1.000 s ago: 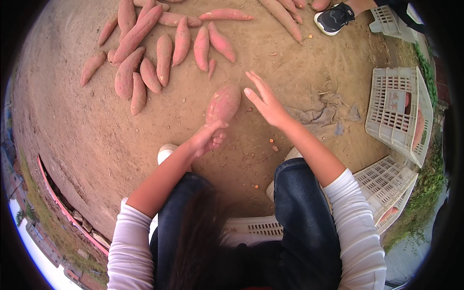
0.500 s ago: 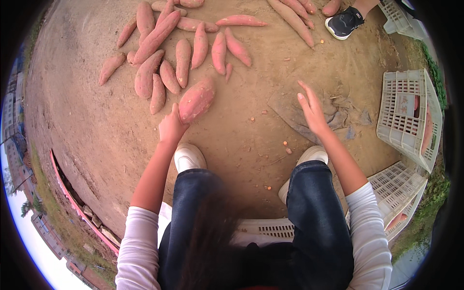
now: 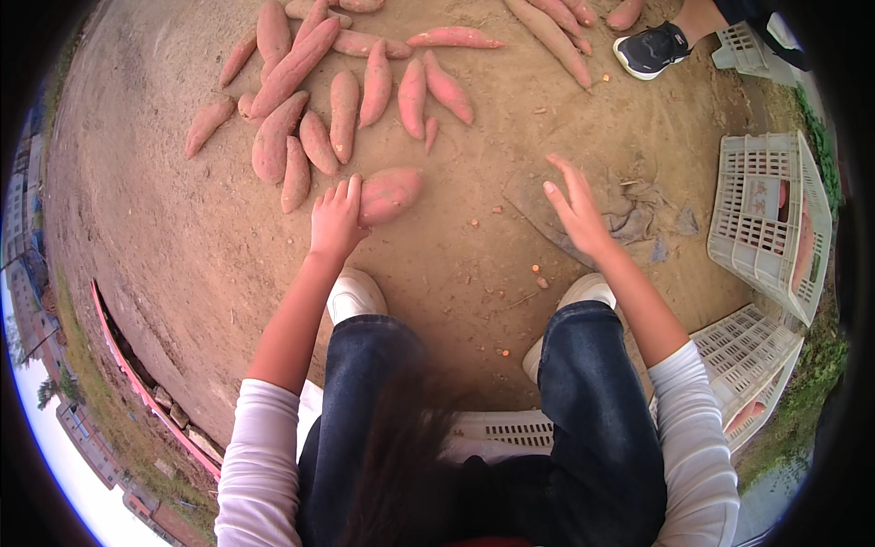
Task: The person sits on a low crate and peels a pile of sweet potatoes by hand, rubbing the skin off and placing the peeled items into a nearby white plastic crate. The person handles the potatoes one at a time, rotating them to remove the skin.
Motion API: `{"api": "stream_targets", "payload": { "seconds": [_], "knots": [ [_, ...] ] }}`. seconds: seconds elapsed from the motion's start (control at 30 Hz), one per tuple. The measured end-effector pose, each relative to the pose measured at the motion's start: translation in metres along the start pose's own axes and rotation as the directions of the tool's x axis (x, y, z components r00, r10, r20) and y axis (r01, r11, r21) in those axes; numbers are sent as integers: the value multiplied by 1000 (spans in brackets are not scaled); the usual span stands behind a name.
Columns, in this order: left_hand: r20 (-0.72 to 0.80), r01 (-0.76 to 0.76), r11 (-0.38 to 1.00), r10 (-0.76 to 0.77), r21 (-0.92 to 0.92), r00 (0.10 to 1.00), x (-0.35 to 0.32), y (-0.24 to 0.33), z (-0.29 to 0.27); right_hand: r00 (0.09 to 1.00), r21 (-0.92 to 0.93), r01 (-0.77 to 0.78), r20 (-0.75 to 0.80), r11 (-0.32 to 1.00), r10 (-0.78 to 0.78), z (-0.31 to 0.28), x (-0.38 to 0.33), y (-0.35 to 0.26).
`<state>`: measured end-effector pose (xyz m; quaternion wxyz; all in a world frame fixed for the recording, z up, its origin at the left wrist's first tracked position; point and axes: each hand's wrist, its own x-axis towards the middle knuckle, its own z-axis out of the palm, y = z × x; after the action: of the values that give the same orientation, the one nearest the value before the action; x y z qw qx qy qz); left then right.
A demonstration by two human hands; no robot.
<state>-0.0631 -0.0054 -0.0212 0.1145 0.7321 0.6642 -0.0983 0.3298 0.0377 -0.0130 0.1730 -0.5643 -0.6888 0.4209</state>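
Outdoors, in daylight, on bare brown dirt ground (image 3: 164, 237) scattered with small stones. White slatted plastic crates (image 3: 770, 223) at right beside green weeds (image 3: 816, 374); a red edging strip (image 3: 137, 378) at lower left.

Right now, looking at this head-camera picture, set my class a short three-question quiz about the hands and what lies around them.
1. True or false: the left hand rests on a plump pinkish-red sweet potato lying on the bare dirt ground.
2. What does the right hand hold? A) a sweet potato B) nothing C) a crate
3. Fill in: the white slatted plastic crate stands at the person's ____ side.

Key: 1 true; 2 B; 3 right.
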Motion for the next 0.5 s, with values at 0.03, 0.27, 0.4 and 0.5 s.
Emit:
{"api": "stream_targets", "payload": {
  "seconds": [0.03,0.27,0.4,0.5],
  "knots": [
    [17,-32,999,32,-30,999,1,-4,-3,1000,-1,2,2,1000,-2,0,-1,0],
    [232,112,952,-45,-284,972,5,-8,-9,999,-2,-32,10,999,32,-4,-5,2],
    [391,393,504,-115,-769,913,15,-8,-14,1000,-5,-20,13,1000,20,-5,-4,1],
    [393,395,4,-101,-919,914,9,-9,-17,1000,-7,-21,12,1000,21,-6,-3,0]
  ]
}}
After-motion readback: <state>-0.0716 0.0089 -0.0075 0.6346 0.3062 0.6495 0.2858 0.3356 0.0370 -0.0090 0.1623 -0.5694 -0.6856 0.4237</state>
